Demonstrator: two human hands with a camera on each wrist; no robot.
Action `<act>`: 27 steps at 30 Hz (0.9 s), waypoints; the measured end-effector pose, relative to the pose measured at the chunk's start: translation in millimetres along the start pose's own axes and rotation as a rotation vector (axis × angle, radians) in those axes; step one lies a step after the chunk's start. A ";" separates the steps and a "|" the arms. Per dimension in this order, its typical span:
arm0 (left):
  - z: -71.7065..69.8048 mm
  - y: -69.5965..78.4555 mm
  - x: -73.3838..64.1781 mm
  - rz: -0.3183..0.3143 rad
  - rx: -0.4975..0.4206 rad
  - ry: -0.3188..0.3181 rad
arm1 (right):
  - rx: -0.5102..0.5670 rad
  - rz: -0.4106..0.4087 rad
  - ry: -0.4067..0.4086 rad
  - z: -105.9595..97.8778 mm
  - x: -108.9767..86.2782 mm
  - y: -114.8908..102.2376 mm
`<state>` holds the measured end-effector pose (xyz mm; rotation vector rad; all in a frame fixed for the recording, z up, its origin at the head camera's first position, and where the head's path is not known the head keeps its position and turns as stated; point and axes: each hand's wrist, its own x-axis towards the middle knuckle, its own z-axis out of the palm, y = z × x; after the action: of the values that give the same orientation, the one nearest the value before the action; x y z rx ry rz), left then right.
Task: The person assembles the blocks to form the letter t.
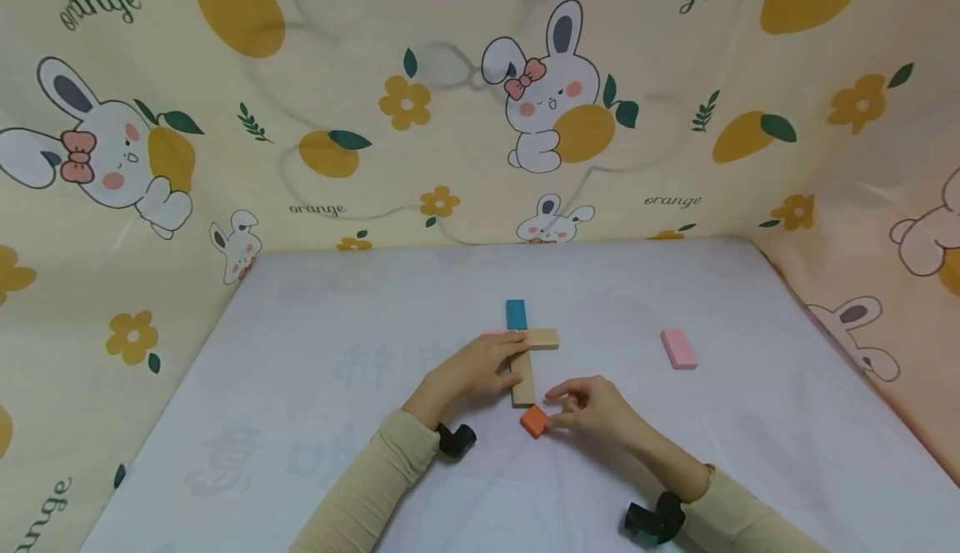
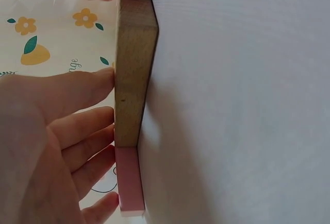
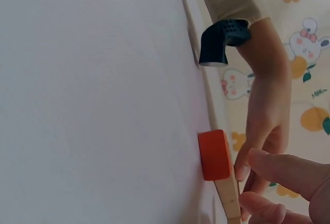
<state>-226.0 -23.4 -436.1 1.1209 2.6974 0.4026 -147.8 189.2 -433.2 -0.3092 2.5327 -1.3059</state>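
Observation:
My left hand (image 1: 487,363) rests on a long natural-wood block (image 1: 522,386), its thumb and fingers nearly straight along the top. The left wrist view shows a pink block (image 2: 130,180) at that block's far end, under the fingertips. Beyond the hand lie a blue block (image 1: 516,314) and a short wooden block (image 1: 543,338) set crosswise. An orange block (image 1: 534,421) sits turned at an angle against the near end of the long one. My right hand (image 1: 596,407) hovers just right of it, thumb tip close to its side, index finger extended and the others bent.
Off to the right, a separate pink block (image 1: 678,349) lies on the white tabletop (image 1: 750,436). A patterned cloth (image 1: 450,120) with rabbits and oranges rises behind the table and along its sides. Black wrist cameras (image 1: 654,520) are strapped to both arms.

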 end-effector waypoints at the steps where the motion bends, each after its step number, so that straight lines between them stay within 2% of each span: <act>1: 0.3 -0.4 0.3 0.003 0.001 0.000 | -0.009 -0.001 0.008 -0.8 -0.2 0.1; 6: 1.4 -1.2 0.5 0.005 -0.005 -0.002 | -0.022 0.009 0.045 -6.2 -1.8 0.0; 14: 1.5 -1.3 0.2 0.010 0.004 0.005 | -0.002 -0.019 0.077 -18.4 -0.5 2.5; 27: 1.2 -1.0 -0.3 0.001 -0.001 -0.012 | -0.007 0.045 0.160 -32.4 -1.6 3.6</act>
<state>-226.1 -24.1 -437.6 1.1212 2.6863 0.3958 -157.5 216.4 -417.9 -0.1531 2.6594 -1.3544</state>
